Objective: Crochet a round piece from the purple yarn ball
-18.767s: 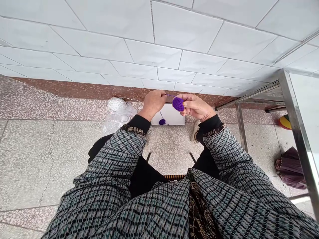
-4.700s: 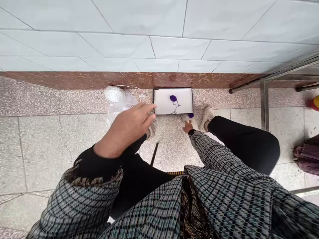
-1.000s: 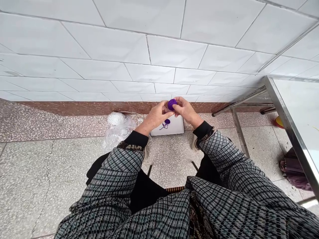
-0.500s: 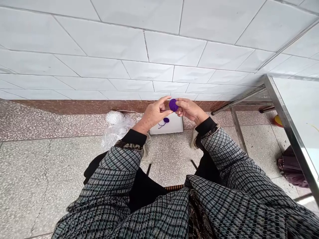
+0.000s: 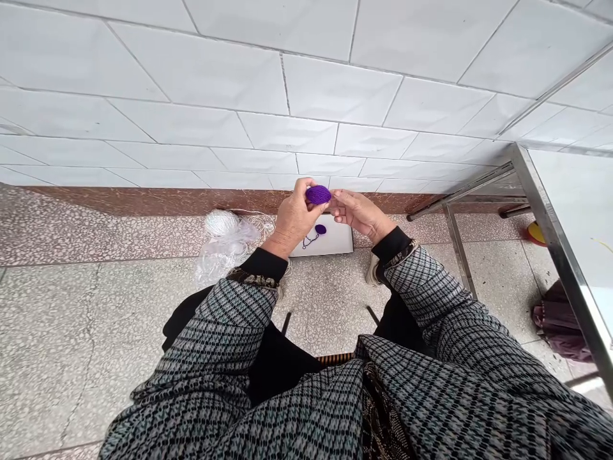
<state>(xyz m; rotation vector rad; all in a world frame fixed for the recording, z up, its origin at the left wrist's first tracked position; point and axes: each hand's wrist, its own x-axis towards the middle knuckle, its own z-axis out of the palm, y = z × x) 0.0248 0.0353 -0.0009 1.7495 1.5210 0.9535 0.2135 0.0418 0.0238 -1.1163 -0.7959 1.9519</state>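
Observation:
A small purple yarn ball (image 5: 318,194), oval from this side, sits between the thumb and fingers of my left hand (image 5: 293,217). Close by its right end is my right hand (image 5: 360,212), thumb and forefinger pinched together, the other fingers curled. Whether a strand lies in that pinch is too small to see. Below both hands, a shallow white box (image 5: 335,243) on the floor contains a second purple ball (image 5: 320,229) and a looping purple strand (image 5: 310,241).
Left of the box lies a white yarn ball (image 5: 221,223) by a clear plastic bag (image 5: 215,262) and loose white strands. A tiled wall (image 5: 306,134) rises ahead. At right stands a metal-framed table (image 5: 550,223), with dark cloth (image 5: 560,326) and a red-yellow object (image 5: 536,233) beneath.
The purple ball has moved slightly left and up and been turned, now showing a longer oval side. My right fingers have come off it and sit just beside it.

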